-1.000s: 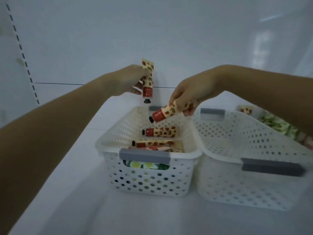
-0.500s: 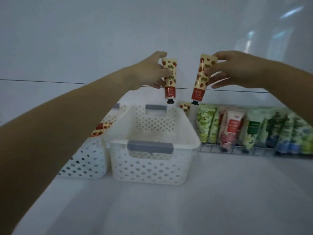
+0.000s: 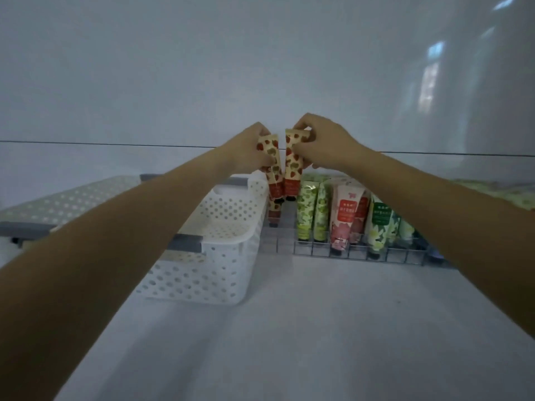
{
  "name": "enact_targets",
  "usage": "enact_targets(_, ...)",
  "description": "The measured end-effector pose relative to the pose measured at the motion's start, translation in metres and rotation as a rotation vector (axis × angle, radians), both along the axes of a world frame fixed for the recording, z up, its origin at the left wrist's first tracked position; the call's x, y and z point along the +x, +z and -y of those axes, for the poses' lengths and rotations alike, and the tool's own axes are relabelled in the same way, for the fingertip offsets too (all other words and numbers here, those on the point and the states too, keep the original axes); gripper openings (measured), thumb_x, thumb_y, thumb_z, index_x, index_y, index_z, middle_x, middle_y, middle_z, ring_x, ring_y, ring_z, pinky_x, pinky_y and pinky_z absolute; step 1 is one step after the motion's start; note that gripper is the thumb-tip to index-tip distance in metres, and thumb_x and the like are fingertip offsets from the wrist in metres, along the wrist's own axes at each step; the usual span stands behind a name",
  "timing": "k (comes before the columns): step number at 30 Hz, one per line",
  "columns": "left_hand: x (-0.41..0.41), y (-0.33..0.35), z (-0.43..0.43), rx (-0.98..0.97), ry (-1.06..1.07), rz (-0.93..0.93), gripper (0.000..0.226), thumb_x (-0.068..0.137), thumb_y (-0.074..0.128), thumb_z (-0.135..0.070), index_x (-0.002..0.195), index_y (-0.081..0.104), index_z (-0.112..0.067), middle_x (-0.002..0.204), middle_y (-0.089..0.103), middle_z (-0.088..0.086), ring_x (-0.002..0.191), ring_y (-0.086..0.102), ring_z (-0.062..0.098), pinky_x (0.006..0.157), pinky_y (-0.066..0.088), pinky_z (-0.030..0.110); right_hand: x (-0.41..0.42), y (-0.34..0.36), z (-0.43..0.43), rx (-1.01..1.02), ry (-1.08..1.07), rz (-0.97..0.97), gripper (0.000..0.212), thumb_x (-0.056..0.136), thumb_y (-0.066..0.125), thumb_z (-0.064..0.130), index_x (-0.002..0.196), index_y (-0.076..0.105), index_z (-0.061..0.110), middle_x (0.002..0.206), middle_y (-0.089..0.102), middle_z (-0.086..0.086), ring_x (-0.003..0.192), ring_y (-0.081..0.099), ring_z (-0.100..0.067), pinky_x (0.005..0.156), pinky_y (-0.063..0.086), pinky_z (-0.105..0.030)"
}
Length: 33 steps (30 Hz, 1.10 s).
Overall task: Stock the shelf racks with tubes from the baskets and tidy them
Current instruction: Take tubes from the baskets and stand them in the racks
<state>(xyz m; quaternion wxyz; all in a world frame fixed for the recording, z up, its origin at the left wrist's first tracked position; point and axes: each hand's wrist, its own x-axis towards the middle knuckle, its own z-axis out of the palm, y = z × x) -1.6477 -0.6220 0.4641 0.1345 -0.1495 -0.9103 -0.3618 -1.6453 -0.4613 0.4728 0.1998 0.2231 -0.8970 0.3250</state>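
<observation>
My left hand point(image 3: 249, 150) grips a cream tube with strawberry print and a red lower end point(image 3: 273, 175), cap down. My right hand point(image 3: 321, 143) pinches the top of a matching strawberry tube point(image 3: 292, 169) right beside it. Both tubes hang side by side over the left end of the wire shelf rack point(image 3: 347, 253), just past the right wall of the white perforated basket point(image 3: 220, 256). Another strawberry tube point(image 3: 274, 217) stands in the rack below them. Green and pink tubes point(image 3: 344, 215) stand in a row in the rack to the right.
A second perforated basket point(image 3: 66, 198) with a grey handle sits at the far left, partly behind my left forearm. The white shelf board runs toward me in front of the rack. A white back panel rises behind everything.
Both hands moved down and together, bringing the two strawberry tubes from apart above the basket to side by side over the rack's left end. The view shifted right.
</observation>
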Motion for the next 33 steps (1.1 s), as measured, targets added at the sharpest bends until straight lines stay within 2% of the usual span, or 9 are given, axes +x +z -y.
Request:
enact_targets(3, -0.001, -0.004, 0.000, -0.047, -0.011, 0.008, 0.028, 0.087, 0.058, -0.006, 0.102, 0.037, -0.014, 0.099, 0.060, 0.011, 0.092, 0.059, 0.024, 0.058, 0.042, 0.023, -0.015, -0.009, 0.009, 0.188, -0.080, -0.063, 0.017, 0.088, 0.047, 0.013, 0.105, 0.049, 0.014, 0.091, 0.053, -0.004, 0.077, 0.052, -0.021, 0.055, 0.037, -0.028)
enact_targets(7, -0.001, -0.005, 0.000, -0.105, -0.027, -0.019, 0.029, 0.086, 0.060, -0.008, 0.102, 0.037, -0.016, 0.081, 0.054, -0.005, 0.073, 0.055, 0.011, 0.055, 0.041, 0.017, -0.030, -0.022, 0.014, 0.320, -0.159, -0.039, 0.022, 0.089, 0.047, 0.016, 0.111, 0.049, 0.013, 0.098, 0.052, -0.007, 0.083, 0.047, -0.022, 0.066, 0.036, -0.030)
enact_targets(11, -0.003, -0.005, -0.004, -0.180, -0.054, -0.064, 0.029, 0.086, 0.060, -0.008, 0.101, 0.037, -0.016, 0.086, 0.053, -0.001, 0.078, 0.051, 0.014, 0.059, 0.040, 0.019, -0.038, -0.020, 0.019, 0.345, -0.189, -0.025, 0.024, 0.091, 0.047, 0.021, 0.112, 0.049, 0.011, 0.107, 0.055, -0.010, 0.086, 0.046, -0.022, 0.069, 0.038, -0.032)
enact_targets(19, -0.009, -0.011, -0.009, -0.325, -0.059, -0.074, 0.038, 0.087, 0.057, -0.010, 0.121, 0.039, -0.005, 0.102, 0.052, 0.008, 0.085, 0.047, 0.020, 0.055, 0.035, 0.020, -0.042, -0.015, 0.022, 0.412, -0.240, 0.015, 0.014, 0.088, 0.050, 0.016, 0.101, 0.053, 0.012, 0.094, 0.052, -0.005, 0.084, 0.049, -0.023, 0.066, 0.037, -0.031)
enact_targets(22, -0.013, -0.014, -0.011, -0.359, -0.063, -0.062, 0.039, 0.088, 0.055, -0.009, 0.122, 0.038, -0.005, 0.108, 0.056, 0.014, 0.087, 0.049, 0.021, 0.066, 0.036, 0.026, -0.043, -0.017, 0.020, 0.398, -0.250, 0.011, 0.006, 0.086, 0.052, 0.017, 0.091, 0.054, 0.014, 0.087, 0.053, -0.004, 0.080, 0.050, -0.023, 0.064, 0.036, -0.029)
enact_targets(24, -0.015, -0.015, -0.012, -0.363, -0.064, -0.052, 0.038, 0.087, 0.055, -0.008, 0.122, 0.039, -0.006, 0.107, 0.055, 0.013, 0.087, 0.048, 0.021, 0.067, 0.035, 0.025, -0.042, -0.017, 0.020, 0.431, -0.251, 0.042, 0.007, 0.087, 0.051, 0.018, 0.085, 0.056, 0.013, 0.078, 0.053, -0.003, 0.077, 0.051, -0.023, 0.058, 0.037, -0.027)
enact_targets(27, -0.018, -0.015, -0.013, -0.377, -0.057, -0.034, 0.039, 0.087, 0.056, -0.008, 0.122, 0.039, -0.006, 0.098, 0.051, 0.007, 0.084, 0.047, 0.021, 0.057, 0.035, 0.027, -0.042, -0.018, 0.019, 0.520, -0.240, 0.088, 0.018, 0.088, 0.047, 0.015, 0.071, 0.051, 0.011, 0.071, 0.051, -0.004, 0.076, 0.048, -0.022, 0.051, 0.035, -0.027)
enact_targets(30, -0.022, -0.014, -0.013, -0.374, -0.045, -0.012, 0.040, 0.086, 0.058, -0.010, 0.121, 0.039, -0.008, 0.088, 0.051, 0.002, 0.075, 0.048, 0.017, 0.053, 0.036, 0.022, -0.043, -0.016, 0.014, 0.439, -0.181, 0.076, 0.013, 0.089, 0.048, 0.011, 0.088, 0.061, 0.010, 0.097, 0.062, -0.009, 0.083, 0.052, -0.022, 0.064, 0.040, -0.028)
enact_targets(33, -0.027, -0.016, -0.013, -0.393, -0.034, 0.022, 0.045, 0.085, 0.061, -0.014, 0.124, 0.039, -0.010, 0.087, 0.048, 0.000, 0.075, 0.046, 0.016, 0.052, 0.034, 0.022, -0.038, -0.017, 0.003, 0.286, -0.138, -0.039, 0.027, 0.092, 0.044, 0.011, 0.114, 0.059, 0.012, 0.114, 0.060, -0.005, 0.099, 0.055, -0.020, 0.079, 0.044, -0.030)
